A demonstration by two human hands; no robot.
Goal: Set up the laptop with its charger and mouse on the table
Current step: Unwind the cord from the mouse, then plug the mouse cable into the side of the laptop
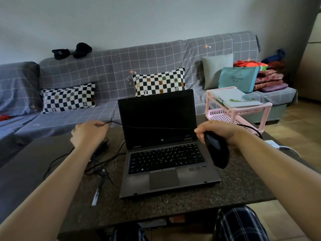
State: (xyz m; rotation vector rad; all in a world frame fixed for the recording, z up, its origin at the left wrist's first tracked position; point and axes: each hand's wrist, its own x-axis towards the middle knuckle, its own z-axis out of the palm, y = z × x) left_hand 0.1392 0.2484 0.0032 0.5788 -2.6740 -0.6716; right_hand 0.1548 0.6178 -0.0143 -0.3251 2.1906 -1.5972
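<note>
Your fingers [201, 134] on the right hand [220, 133] are curling around the black mouse [217, 150], grasping it above the worktop [243, 185], just beside the right edge of the laptop [165, 150]. The mouse is hanging tilted, its long axis running from your palm down toward you and slightly right. Your right forearm is reaching in from the lower right, with the wrist raised.

Your left hand [88, 134] is pinching the thin black mouse cable [156, 127] at the far left of the laptop. The knuckles are facing up and the forearm is extending in from the lower left. The cable is stretching roughly level across the front of the dark screen, from your left hand to your right.

The laptop is sitting open on the worktop, centred between your arms, with the keyboard facing you and the screen leaning away toward the sofa [104, 70]. The charger cable [97, 162] is lying in loose loops on the worktop to the left of the laptop. A pen [98, 188] is lying near those loops, its long axis pointing toward you.
</note>
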